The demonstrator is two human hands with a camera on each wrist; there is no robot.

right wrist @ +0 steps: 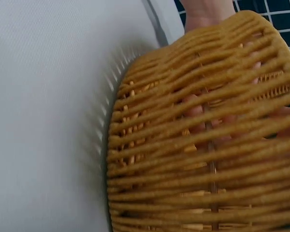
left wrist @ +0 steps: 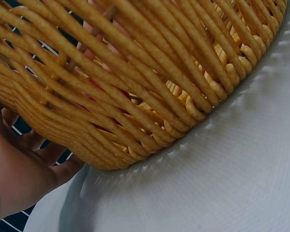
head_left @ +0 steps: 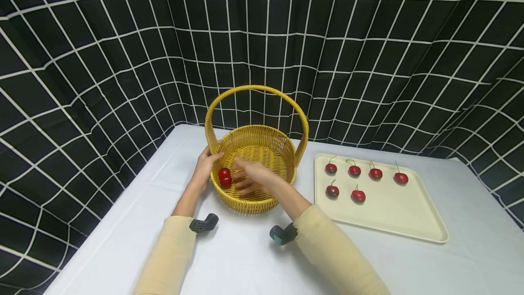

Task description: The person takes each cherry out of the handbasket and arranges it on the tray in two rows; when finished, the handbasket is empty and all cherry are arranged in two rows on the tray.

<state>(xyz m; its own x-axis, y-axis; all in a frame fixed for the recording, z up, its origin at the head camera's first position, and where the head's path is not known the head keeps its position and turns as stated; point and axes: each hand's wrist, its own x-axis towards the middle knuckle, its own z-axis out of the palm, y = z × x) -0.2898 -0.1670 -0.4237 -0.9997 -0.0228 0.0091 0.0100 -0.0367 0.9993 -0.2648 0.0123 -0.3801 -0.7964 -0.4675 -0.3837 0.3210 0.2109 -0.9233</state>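
A yellow woven basket with a tall arched handle stands on the white table. My left hand grips its left side, the thumb over the rim and the fingers along the outside wall. Two red cherries lie inside, against the left wall. My right hand reaches over the front rim into the basket, fingers spread loosely beside the cherries, with nothing seen in them. In the left wrist view the left hand touches the wicker; the right wrist view shows the right fingers only through gaps in the weave.
To the right of the basket lies a cream tray holding several stemmed cherries in two rows. A black curtain with a white grid hangs behind and at both sides of the white-covered table.
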